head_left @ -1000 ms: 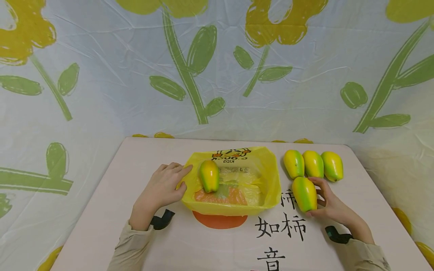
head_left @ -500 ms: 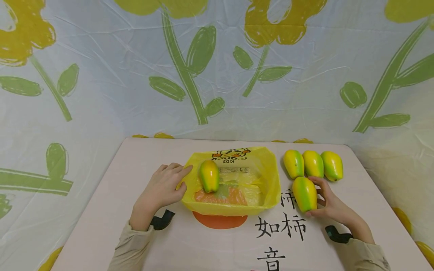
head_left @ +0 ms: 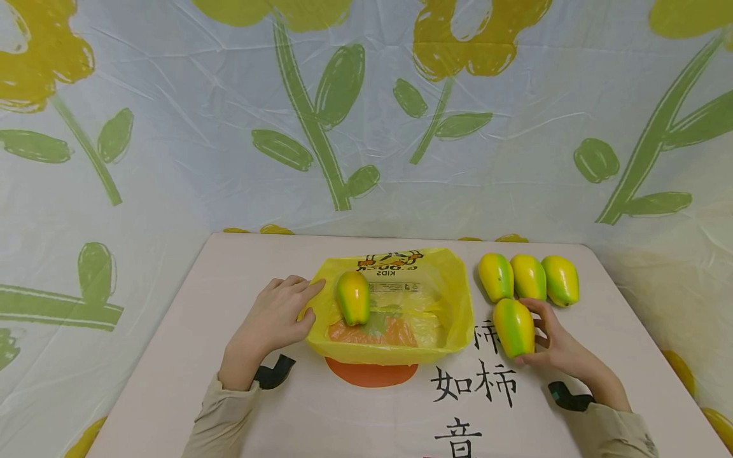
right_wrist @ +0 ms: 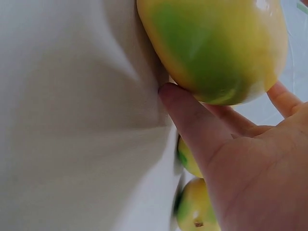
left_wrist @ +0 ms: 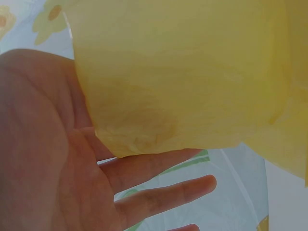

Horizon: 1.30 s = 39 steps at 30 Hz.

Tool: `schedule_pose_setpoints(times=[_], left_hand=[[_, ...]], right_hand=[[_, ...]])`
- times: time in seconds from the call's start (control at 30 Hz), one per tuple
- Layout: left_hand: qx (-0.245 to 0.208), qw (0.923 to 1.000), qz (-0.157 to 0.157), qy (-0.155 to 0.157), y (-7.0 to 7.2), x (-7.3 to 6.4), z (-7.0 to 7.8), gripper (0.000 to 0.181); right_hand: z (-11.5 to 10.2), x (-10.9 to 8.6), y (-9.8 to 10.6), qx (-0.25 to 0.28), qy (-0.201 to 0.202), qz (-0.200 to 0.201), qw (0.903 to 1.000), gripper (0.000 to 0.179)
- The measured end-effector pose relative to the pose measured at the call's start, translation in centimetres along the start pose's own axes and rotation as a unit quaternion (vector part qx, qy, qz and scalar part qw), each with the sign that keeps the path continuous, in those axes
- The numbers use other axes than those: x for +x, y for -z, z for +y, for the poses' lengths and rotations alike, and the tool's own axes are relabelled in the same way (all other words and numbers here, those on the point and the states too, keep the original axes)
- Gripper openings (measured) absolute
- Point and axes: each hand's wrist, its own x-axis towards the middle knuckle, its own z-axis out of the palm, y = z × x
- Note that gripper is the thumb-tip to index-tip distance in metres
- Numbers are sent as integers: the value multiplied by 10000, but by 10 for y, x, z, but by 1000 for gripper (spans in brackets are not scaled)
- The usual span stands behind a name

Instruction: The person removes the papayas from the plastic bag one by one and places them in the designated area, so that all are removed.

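Note:
A yellow plastic bag [head_left: 424, 305] stands with its mouth open, one yellow-green papaya [head_left: 353, 299] inside it. My left hand [head_left: 280, 312] is at the bag's left rim, thumb and index finger spread apart. In the left wrist view its other fingers [left_wrist: 163, 195] extend fairly straight, and the bag's film [left_wrist: 183, 86] covers part of the hand. To the right of the bag, my right hand [head_left: 558, 343] holds another papaya [head_left: 514, 327] between thumb and fingers. Seen from the right wrist, that papaya [right_wrist: 216, 48] is close to the cloth, with the thumb at its lower end.
Behind the held papaya, a row of three papayas [head_left: 529, 277] lies near the table's back right. A pale cloth with black characters [head_left: 475, 385] and an orange-red patch [head_left: 372, 374] covers the table [head_left: 321, 426]. A flower-printed curtain [head_left: 366, 146] hangs behind and at both sides.

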Motion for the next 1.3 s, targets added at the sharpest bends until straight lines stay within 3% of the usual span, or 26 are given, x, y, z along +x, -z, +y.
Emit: schedule_pose_setpoints(times=[1.1,1.3], left_hand=[[6,10000,-22,21,3,0,2,49],[-21,10000,-9,9,2,0,2,49]], right_hand=[[-3,-2,4,-151,-54,36,9999,108],[-7,-4,8,-282,343,227,9988,106]])
